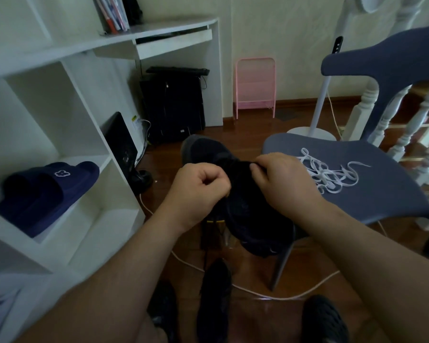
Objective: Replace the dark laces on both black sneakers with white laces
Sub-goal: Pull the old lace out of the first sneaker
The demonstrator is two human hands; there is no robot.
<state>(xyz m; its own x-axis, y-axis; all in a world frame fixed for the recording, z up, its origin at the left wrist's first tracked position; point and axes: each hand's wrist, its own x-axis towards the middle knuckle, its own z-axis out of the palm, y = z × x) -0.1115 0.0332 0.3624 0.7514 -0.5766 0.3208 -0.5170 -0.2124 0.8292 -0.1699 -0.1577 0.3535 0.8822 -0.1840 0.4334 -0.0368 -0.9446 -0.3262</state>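
Black sneaker [235, 194] held up at front edge of blue chair [382, 194], left hand [198, 189] fisted against its side, right hand [280, 179] pinching near tongue, dark laces indistinguishable, white laces [330, 174] heaped on seat, second sneaker [216, 300] on floor below.

White shelving [60, 134] left; blue chair [382, 189] right; wooden floor [253, 125].

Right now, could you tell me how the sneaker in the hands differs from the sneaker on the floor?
The held sneaker is up by the chair, gripped by the left hand and right hand; the floor sneaker lies untouched below. The held one points away at a tilt; the floor one lies flat. Both are black.
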